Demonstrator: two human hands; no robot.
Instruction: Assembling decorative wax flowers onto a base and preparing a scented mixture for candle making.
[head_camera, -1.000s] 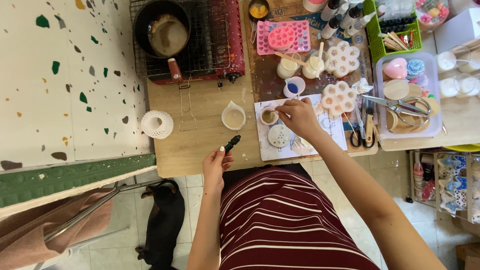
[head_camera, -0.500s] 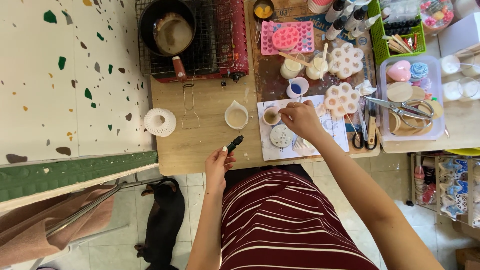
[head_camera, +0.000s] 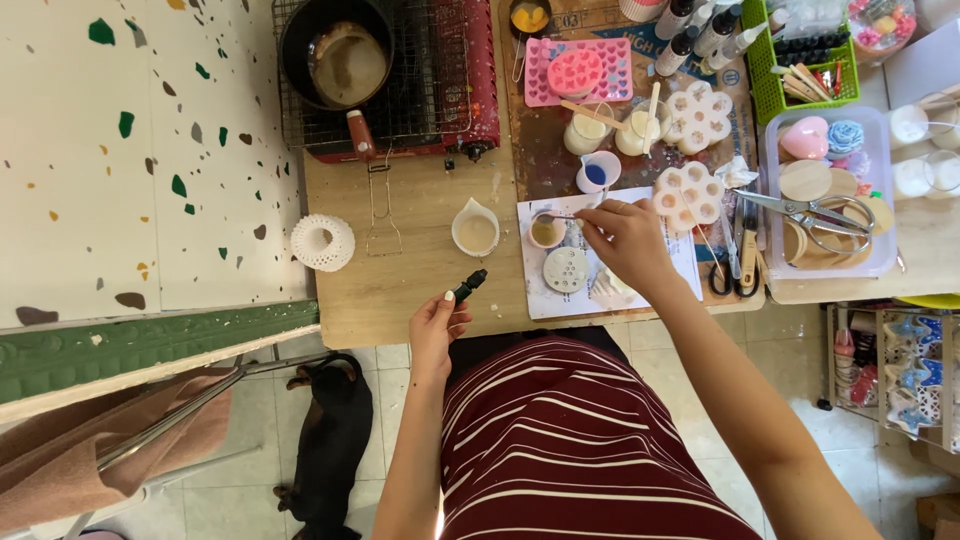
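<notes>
My left hand (head_camera: 434, 325) is at the table's front edge and holds a small black dropper bottle (head_camera: 466, 286), tip pointing up and right. My right hand (head_camera: 628, 238) rests over a white sheet of paper (head_camera: 540, 295) and pinches a thin stick (head_camera: 560, 216) whose end reaches into a small pink cup (head_camera: 546, 230) of tan liquid. A round white perforated mould (head_camera: 566, 269) lies on the paper just below the cup. A white spouted cup (head_camera: 475, 229) of beige liquid stands to the left on the wooden table (head_camera: 400, 280).
A black pot (head_camera: 338, 52) sits on a red portable stove (head_camera: 470, 70) at the back. Pink heart moulds (head_camera: 578, 72), white flower moulds (head_camera: 688, 190), scissors (head_camera: 800, 208), a clear tub (head_camera: 880, 250) and a green basket (head_camera: 762, 90) crowd the right. A white lattice holder (head_camera: 322, 243) stands left. A dark dog (head_camera: 335, 440) lies below.
My right hand has shifted slightly right and the stick now reaches into the pink cup. The left hand with the dropper bottle has stayed put.
</notes>
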